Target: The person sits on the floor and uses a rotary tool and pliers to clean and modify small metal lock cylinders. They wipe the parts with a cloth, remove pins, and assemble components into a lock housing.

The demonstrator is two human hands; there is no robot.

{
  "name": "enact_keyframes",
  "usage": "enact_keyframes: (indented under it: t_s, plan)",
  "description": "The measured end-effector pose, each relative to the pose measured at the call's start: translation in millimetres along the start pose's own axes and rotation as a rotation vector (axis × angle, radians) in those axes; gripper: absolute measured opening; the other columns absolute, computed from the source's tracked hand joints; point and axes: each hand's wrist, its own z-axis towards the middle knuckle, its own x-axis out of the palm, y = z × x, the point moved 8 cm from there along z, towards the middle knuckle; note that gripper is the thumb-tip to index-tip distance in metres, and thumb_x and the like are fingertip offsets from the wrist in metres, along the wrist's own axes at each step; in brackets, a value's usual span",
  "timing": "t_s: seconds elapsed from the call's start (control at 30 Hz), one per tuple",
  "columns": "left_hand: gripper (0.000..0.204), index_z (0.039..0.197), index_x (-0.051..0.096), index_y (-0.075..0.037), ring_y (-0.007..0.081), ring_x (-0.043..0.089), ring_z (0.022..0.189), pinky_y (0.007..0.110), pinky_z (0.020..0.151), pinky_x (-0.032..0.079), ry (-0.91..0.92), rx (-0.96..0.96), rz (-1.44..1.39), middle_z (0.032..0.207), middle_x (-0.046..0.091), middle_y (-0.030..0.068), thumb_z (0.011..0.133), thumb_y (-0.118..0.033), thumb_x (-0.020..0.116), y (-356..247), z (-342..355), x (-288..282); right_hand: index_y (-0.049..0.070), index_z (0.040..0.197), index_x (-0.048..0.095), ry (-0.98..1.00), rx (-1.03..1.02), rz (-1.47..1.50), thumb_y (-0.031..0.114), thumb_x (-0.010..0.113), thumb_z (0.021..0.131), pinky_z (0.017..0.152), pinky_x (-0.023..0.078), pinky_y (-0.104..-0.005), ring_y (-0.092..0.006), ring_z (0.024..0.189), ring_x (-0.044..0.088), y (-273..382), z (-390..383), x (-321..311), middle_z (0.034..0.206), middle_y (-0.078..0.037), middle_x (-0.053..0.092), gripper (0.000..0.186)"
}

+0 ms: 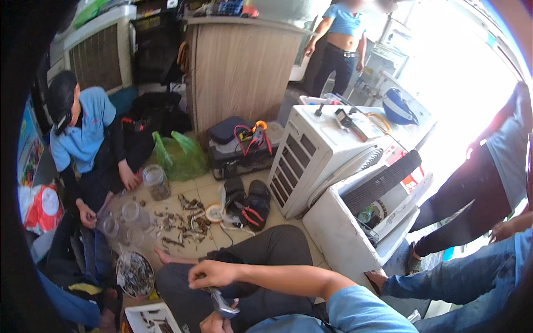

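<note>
Left hand [214,324] grips grey tool [220,303]; right hand [213,273] curls at its upper end, hold unclear. Parts [198,225] litter tiled floor [212,191], centre-left; cabinet [239,77] stands upper centre.

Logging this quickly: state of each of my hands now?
Left hand: closed on a grey metal tool.
Right hand: curled at the tool's upper end; its grip cannot be told.

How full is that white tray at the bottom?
Partly full: the white tray holds some dark pieces, with bare white showing between them. Its lower end is out of view.
</note>
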Motion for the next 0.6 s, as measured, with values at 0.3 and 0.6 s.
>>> enact_keyframes:
  t_s: [0.3, 0.6]
  plan:
    - [0.018, 0.094, 0.063, 0.004, 0.0434, 0.067, 0.071, 0.046, 0.064, 0.051, -0.386, -0.107, 0.079, 0.078, 0.064, 0.0242, 0.101, -0.010, 0.054, 20.6, 48.4, -28.2, 0.004, 0.132, 0.061, -0.570, 0.077, -0.294, 0.024, 0.075, 0.095, 0.070, 0.055, -0.0372, -0.0283, 0.082, 0.068, 45.9, -137.6, 21.7, 0.096, -0.015, 0.064, 0.044]
    - [0.018, 0.096, 0.062, 0.004, 0.0479, 0.061, 0.070, 0.046, 0.058, 0.045, -0.255, -0.118, 0.200, 0.076, 0.061, 0.0257, 0.102, -0.012, 0.056, 26.0, 70.8, 10.9, 0.003, 0.122, 0.066, -0.892, 0.023, -0.751, 0.027, 0.080, 0.090, 0.060, 0.058, -0.0356, -0.0269, 0.072, 0.072, 44.3, -159.8, 1.0, 0.086, -0.010, 0.070, 0.043]
